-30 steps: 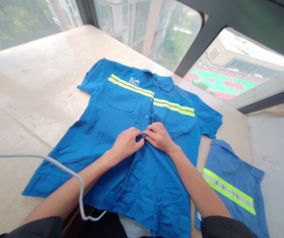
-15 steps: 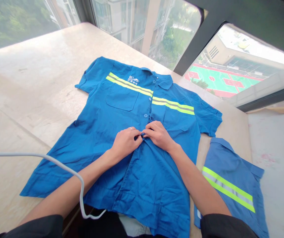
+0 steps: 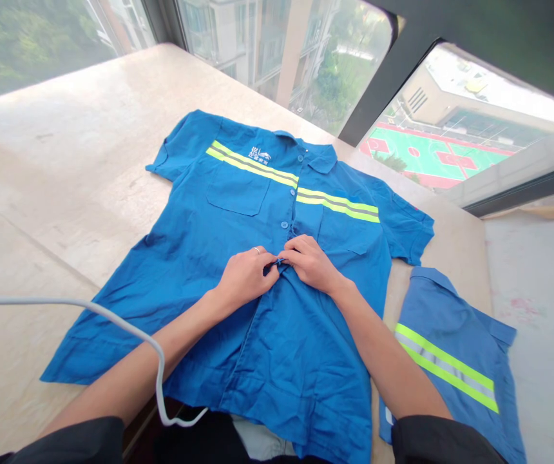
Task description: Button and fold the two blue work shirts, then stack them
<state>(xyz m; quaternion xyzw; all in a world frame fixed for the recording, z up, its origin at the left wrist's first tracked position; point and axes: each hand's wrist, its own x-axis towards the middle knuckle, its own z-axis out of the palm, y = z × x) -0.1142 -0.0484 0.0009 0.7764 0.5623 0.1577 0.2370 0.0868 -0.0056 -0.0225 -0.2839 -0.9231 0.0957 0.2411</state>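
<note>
Item one: blue short-sleeved shirt, front upward on a pale ledge, collar toward one o'clock, hem toward six. Bands of yellow-green and grey cross the chest.

Fastenings: three buttons show in a line just past twelve from the fingertips. Below the fingers, the front placket runs toward seven, with no button in sight.

Hands: left hand, ring on one finger, and right hand meet at mid-placket. Thumb and forefinger of each grasp a small gathered fold, tips nearly touching; neither is released. Whether a button or buttonhole sits inside the pinch cannot be told. Condition, by judgement: work is at this one point, with no finished closure showing there.

Item two: second blue garment, banded alike, lying at four o'clock, near the shirt's side.

Item three: white cable, crossing at eight o'clock, over the left forearm.

Surroundings: window frame at one o'clock, a sports court beyond the glass at two.
</note>
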